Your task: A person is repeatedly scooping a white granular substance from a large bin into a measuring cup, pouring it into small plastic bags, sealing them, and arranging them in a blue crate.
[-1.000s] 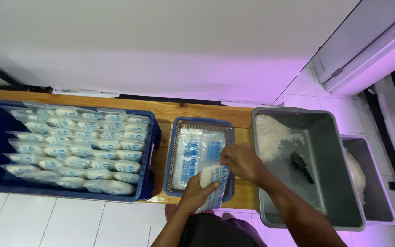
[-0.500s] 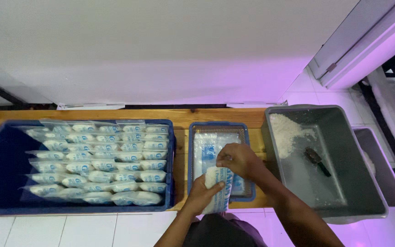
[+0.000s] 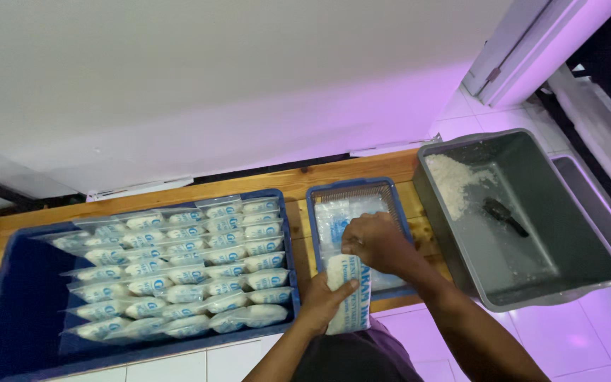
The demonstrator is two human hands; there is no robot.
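My left hand point(image 3: 325, 300) grips the lower side of a white filled plastic bag point(image 3: 348, 305) with blue print, held upright over the near edge of the wooden bench. My right hand point(image 3: 376, 244) closes on the bag's top, above a small blue basket point(image 3: 317, 212) that holds flat empty plastic bags point(image 3: 335, 221). To the left, a large blue crate point(image 3: 22, 283) carries rows of several filled, sealed bags point(image 3: 178, 269).
A grey tub point(image 3: 574, 233) at the right holds white powder point(image 3: 454, 185) in its far corner and a dark scoop point(image 3: 503, 214). All stand on a wooden bench point(image 3: 362, 173) against a white wall. White tiled floor lies beyond.
The view has shifted, so everything sits lower and to the right. Both hands stay on the bag, which now stands more upright between them.
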